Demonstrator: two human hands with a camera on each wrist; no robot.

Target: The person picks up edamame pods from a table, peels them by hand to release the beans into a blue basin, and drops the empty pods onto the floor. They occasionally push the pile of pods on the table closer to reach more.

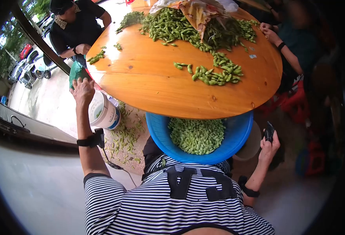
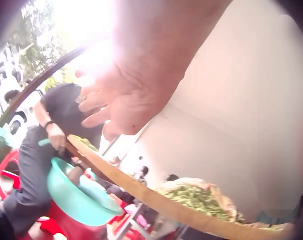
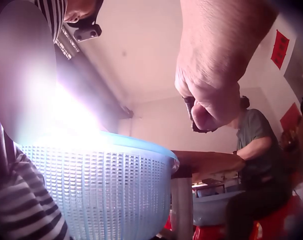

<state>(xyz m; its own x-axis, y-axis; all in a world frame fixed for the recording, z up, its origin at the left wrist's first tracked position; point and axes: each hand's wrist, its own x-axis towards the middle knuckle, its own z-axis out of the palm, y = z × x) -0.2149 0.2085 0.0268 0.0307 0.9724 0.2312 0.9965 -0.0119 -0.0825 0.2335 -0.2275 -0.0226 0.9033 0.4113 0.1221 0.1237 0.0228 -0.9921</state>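
Shelling looks paused: the left hand (image 1: 82,91) hangs open above the white bucket (image 1: 103,111), the right hand (image 1: 269,145) grips a small black tool (image 1: 269,132) beside the blue basket (image 1: 159,133) of shelled beans (image 1: 196,135), and resuming seemingly calls for reaching ahead to the pods (image 1: 218,74).

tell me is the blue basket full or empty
Partly full. In the head view the blue basket on the lap holds a bed of shelled green beans, with bare wall showing above them.

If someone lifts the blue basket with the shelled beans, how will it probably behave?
The blue basket probably feels rather heavy, since shelled beans cover its bottom thickly. Its thin plastic mesh wall, seen in the right wrist view, may flex under that load. Tilting it would likely make the loose beans slide to one side.
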